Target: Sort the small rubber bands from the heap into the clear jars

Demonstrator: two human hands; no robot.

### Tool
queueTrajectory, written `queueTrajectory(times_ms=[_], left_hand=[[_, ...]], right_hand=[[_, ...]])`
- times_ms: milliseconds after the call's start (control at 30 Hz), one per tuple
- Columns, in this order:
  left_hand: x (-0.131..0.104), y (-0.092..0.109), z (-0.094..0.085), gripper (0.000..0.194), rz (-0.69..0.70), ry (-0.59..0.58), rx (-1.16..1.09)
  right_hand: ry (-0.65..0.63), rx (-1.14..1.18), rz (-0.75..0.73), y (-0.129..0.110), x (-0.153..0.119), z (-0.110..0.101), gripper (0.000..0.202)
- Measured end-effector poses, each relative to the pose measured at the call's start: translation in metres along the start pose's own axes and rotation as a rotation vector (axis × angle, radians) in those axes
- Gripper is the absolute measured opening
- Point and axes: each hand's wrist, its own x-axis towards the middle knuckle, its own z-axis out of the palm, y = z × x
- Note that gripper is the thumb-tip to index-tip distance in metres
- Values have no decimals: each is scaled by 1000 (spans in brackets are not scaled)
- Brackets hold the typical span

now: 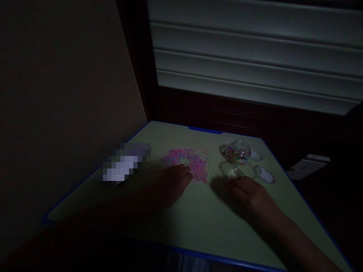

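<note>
A spread pile of thin pink and purple bands lies on the pale table. My left hand is at the pile's near edge, fingers curled down and closed; what they hold, if anything, is too small to make out. To the right, my right hand has its fingers pressed together beside a clear open container; anything between the fingertips is hidden. Behind that container stands a clear round jar with multicoloured bands in it.
Two clear lids with white labels lie right of the containers, the nearer lid close to the table's edge. A pixelated object is at the left. A white box-like object is beyond the right edge. Slatted panels rise behind.
</note>
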Motion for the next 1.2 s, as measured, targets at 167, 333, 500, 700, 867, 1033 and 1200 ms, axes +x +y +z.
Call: queueTrajectory(times_ms=[167, 333, 500, 700, 867, 1033, 1200], left_hand=[[1, -1, -3, 12, -6, -16, -42], [1, -1, -5, 14, -19, -35, -56], [1, -1, -3, 15, -4, -2, -87], [1, -2, 2, 14, -4, 30, -47], [0, -1, 1, 12, 10, 5, -9], [0, -2, 0, 11, 29, -4, -3], [0, -2, -3, 10, 33, -13, -25]], right_hand=[[7, -12, -4, 0, -1, -1, 23], [22, -15, -19, -1, 0, -2, 22], [-3, -8, -11, -1, 0, -2, 23], [12, -18, -13, -1, 0, -2, 22], [-5, -17, -9, -1, 0, -2, 22], [-3, -16, -12, 0, 0, -1, 23], [5, -20, -16, 0, 0, -1, 23]])
